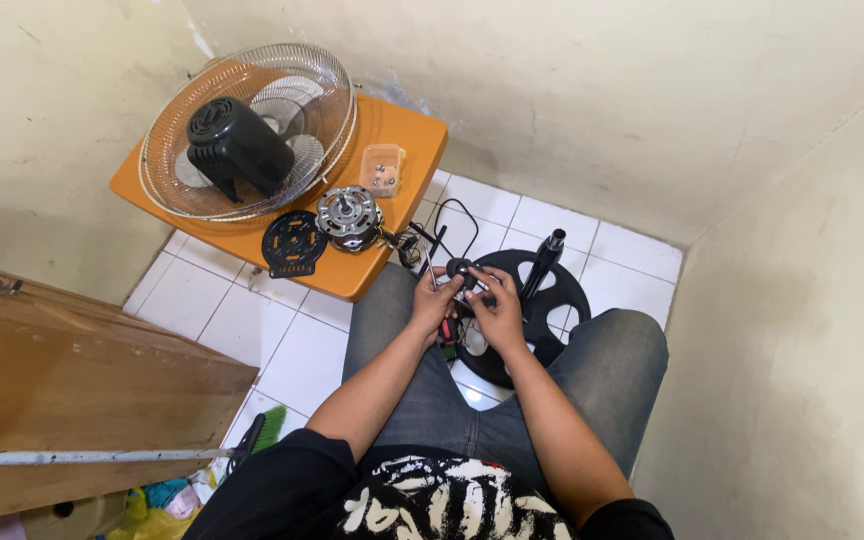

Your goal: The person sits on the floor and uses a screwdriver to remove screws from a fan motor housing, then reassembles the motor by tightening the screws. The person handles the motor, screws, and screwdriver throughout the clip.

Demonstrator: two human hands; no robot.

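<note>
— So, where do the hands sit?

— Both meet over the lap, just above the knees. The left hand (436,303) and the right hand (498,308) close together on a small black part (460,268), fingers of each curled round it from either side. A thin black wire (449,222) loops away from it toward twelve o'clock.

— And what lies beneath?

— A round black fan base (564,292) on the white tile floor (282,350), between the legs, with its short black pole (544,258) standing up at one o'clock of the hands.

— How much room around them?

— Tight. At eleven o'clock the corner of an orange table (392,205) comes just beside the left knee, its rounded edge near the left hand. Near that edge sit a metal fan motor (348,217) and a flat black slotted disc (293,243). Farther back, at ten o'clock, a wire fan guard (248,130) overhangs the table's far edge, with a black motor housing (236,146) lying in it. A small clear box (383,168) rests near the table's right edge.

— Anything at the sides?

— At three o'clock a bare wall stands near the right knee. At eight o'clock a brown wooden board (72,390) leans in, with open tile between it and the table.
</note>
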